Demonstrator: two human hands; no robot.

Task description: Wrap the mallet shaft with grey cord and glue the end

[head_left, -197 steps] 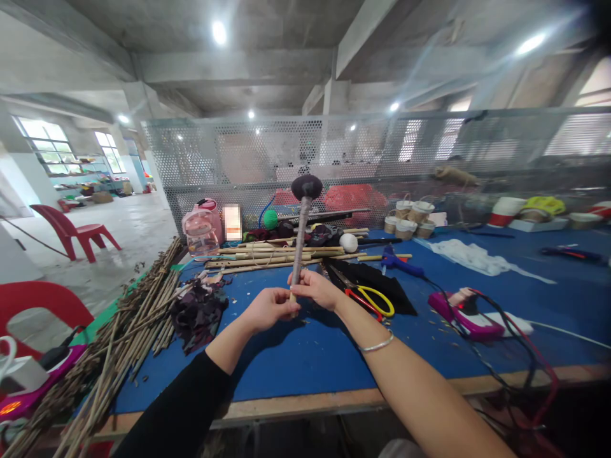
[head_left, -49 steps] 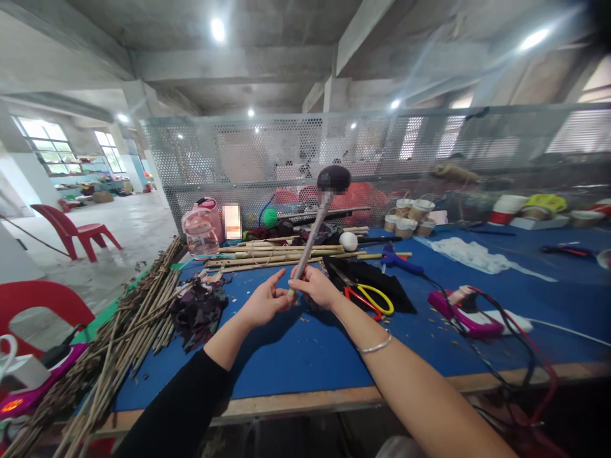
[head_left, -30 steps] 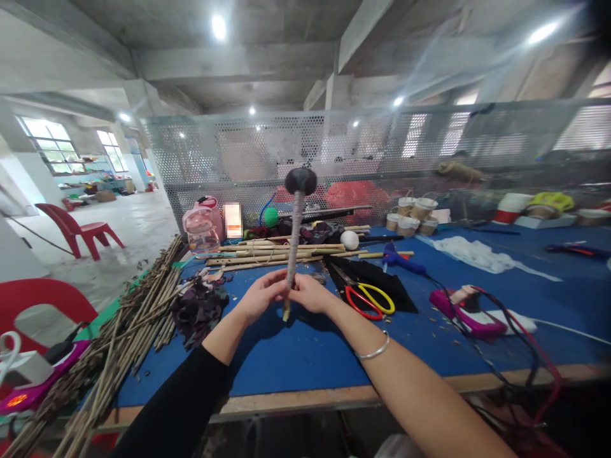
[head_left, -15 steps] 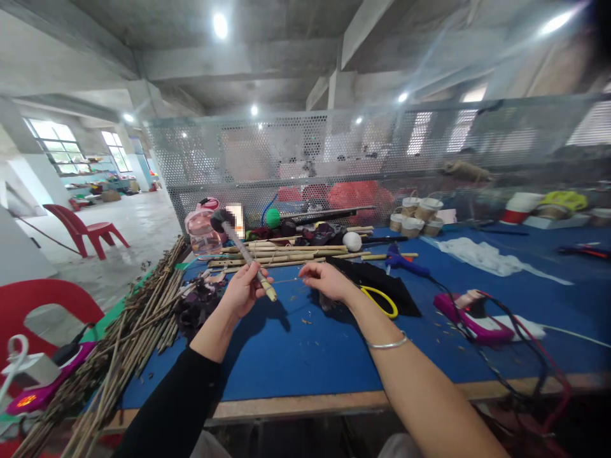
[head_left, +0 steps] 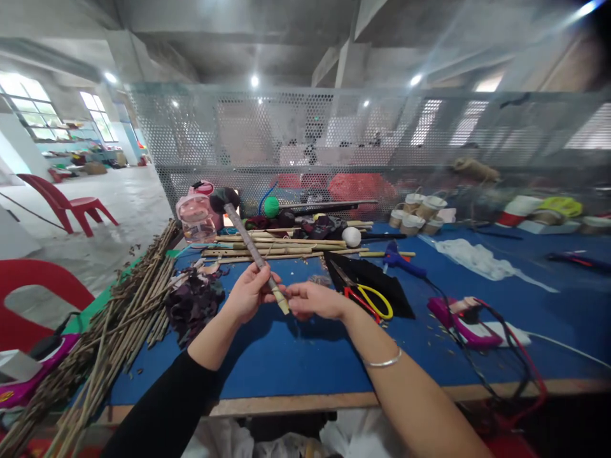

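At the far left, the floor is occupied by a red chair (head_left: pixel 71 202), and the near corner by a second red chair (head_left: pixel 28 286) and a magenta power strip (head_left: pixel 45 369). The worktop's (head_left: pixel 296 362) left edge is covered by dry stalks (head_left: pixel 133 305), laid in a long slanting pile. Beside them, dark crumpled fabric (head_left: pixel 193 302) is placed near the left hand (head_left: pixel 249 294). A pink container (head_left: pixel 195 219) behind is partly covered in view by the dark round head of the wrapped stick (head_left: pixel 248 238). The stick is gripped near its lower end by the closed left hand and is held tilted above the worktop. Its pale tip is met closely by the curled fingers of the right hand (head_left: pixel 315 300); whether anything thin is pinched there cannot be told. Behind both hands, the way is crossed by bamboo rods (head_left: pixel 281 245), with a green ball (head_left: pixel 271 207) beyond and a white ball (head_left: pixel 352 237) at their right. Right of the right hand, scissors (head_left: pixel 377 300) are laid partly on black cloth (head_left: pixel 401 296), followed by a blue glue gun (head_left: pixel 403 262), white fluffy material (head_left: pixel 472 257) and a corded purple power strip (head_left: pixel 458 321).
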